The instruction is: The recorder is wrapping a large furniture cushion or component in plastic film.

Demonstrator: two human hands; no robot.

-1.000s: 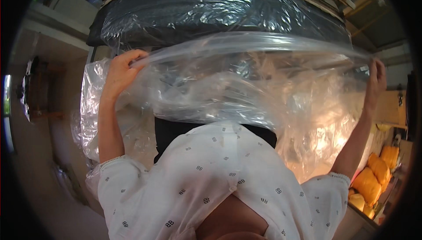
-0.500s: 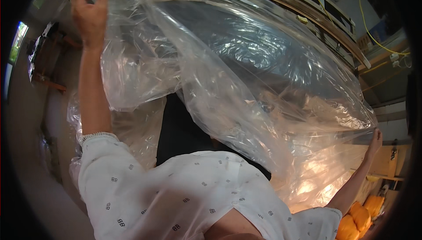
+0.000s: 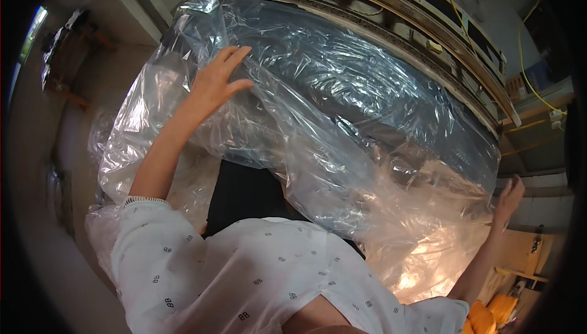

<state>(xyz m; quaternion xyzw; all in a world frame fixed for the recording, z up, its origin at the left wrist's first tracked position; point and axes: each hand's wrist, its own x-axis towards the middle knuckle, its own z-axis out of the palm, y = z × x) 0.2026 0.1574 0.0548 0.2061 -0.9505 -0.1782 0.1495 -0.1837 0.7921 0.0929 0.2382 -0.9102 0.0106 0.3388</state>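
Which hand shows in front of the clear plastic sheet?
The left hand, seen against the plastic sheet; the right hand shows mostly beyond the sheet's right edge.

The left forearm slants inward, its elbow bent; the left hand [image 3: 217, 78] spreads loosely, thumb apart from the extended fingers, toward the far left corner of the bench [image 3: 287, 31]. The right arm reaches wide, its right hand [image 3: 509, 199] (blurred at the fingers) pointing upward by the right edge.

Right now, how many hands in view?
2. Left hand, fingers spread, over the upper-left part of the clear plastic sheet; right hand by the sheet's right edge. Contact unclear for both. No others show.
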